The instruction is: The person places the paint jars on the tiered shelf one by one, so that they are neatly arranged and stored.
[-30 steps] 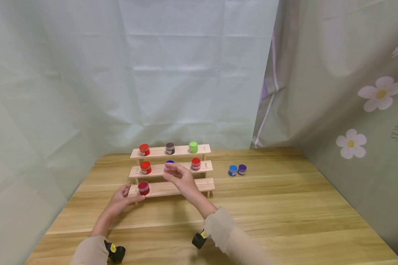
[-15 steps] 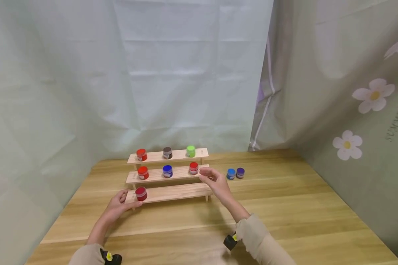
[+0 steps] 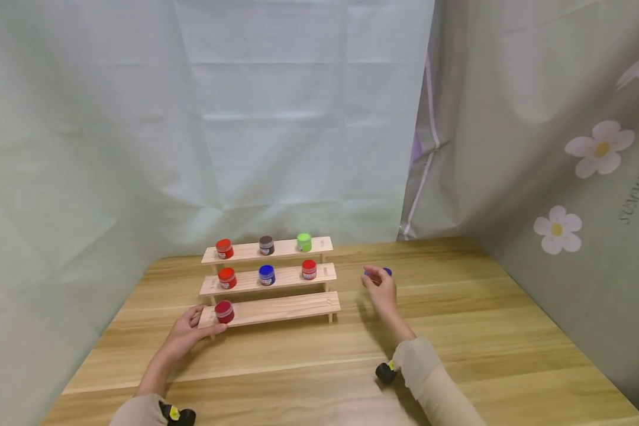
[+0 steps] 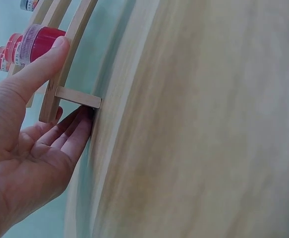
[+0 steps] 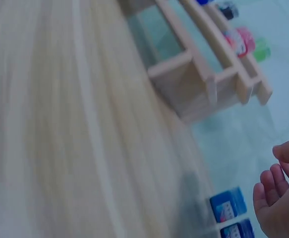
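Observation:
My left hand (image 3: 183,332) grips the left end of the three-tier wooden display shelf (image 3: 284,309). In the left wrist view its thumb lies along the lowest board, against a dark red paint jar (image 4: 39,43), while the fingers reach beneath near the leg. My right hand (image 3: 381,291), fingers loosely bent, hovers by two small jars on the table. In the right wrist view the light blue jar (image 5: 227,204) and the darker blue-purple jar (image 5: 237,229) stand apart from those fingers. From the head camera, that hand mostly hides the light blue jar.
The middle board carries a red jar (image 3: 226,278), a blue jar (image 3: 267,275) and another red jar (image 3: 309,270). On the top board stand a red jar (image 3: 224,248), a dark jar (image 3: 266,245) and a green jar (image 3: 304,242). Cloth (image 3: 298,148) surrounds the wooden table (image 3: 298,378).
My right hand has moved right, from in front of the middle board past the shelf to the two table jars. My left hand has kept its grip on the shelf end.

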### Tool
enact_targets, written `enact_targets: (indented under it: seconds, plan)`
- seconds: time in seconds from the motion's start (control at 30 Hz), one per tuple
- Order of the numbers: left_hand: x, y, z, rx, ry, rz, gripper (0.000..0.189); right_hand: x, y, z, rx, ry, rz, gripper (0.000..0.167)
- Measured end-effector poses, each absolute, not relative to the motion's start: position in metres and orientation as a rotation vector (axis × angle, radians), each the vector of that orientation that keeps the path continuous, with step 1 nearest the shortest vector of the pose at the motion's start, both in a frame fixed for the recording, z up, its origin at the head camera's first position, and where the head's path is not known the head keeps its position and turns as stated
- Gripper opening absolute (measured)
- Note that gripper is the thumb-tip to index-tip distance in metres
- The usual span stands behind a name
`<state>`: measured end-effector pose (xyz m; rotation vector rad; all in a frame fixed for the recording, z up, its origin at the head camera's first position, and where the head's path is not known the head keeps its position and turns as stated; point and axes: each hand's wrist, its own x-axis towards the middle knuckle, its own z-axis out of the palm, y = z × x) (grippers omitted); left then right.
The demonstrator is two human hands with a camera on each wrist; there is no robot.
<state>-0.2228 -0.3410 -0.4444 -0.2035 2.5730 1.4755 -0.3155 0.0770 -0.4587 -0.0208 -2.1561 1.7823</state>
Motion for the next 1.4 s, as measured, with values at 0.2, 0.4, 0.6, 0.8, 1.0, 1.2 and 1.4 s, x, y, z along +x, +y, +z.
enact_targets:
  seconds: [0.2, 0.4, 0.6, 0.8, 1.0, 1.2, 1.4]
  plan:
    - [-0.223, -0.34, -0.444, -0.196, 2.577, 1.506, 0.098, -0.325, 0.086, -0.463, -0.052, -2.243, 1.725, 0.031]
    - [-0.222, -0.338, -0.444, -0.197, 2.563, 1.54, 0.098, -0.329, 0.091, -0.465, -0.115, -2.319, 1.693, 0.038]
    - [-0.22, -0.341, -0.444, -0.231, 2.56, 1.519, 0.101, -0.329, 0.086, -0.464, -0.113, -2.426, 1.638, 0.051]
    - [-0.221, -0.341, -0.445, -0.196, 2.582, 1.54, 0.097, -0.332, 0.085, -0.461, -0.084, -2.515, 1.53, 0.059]
    - [-0.219, -0.338, -0.447, -0.176, 2.591, 1.564, 0.092, -0.335, 0.086, -0.459, -0.051, -2.628, 1.449, 0.06]
    - [-0.219, -0.338, -0.446, -0.167, 2.589, 1.582, 0.09, -0.339, 0.083, -0.462, -0.048, -2.605, 1.44, 0.051]
    - [-0.22, -0.337, -0.445, -0.196, 2.574, 1.565, 0.095, -0.34, 0.084, -0.467, -0.044, -2.543, 1.509, 0.044]
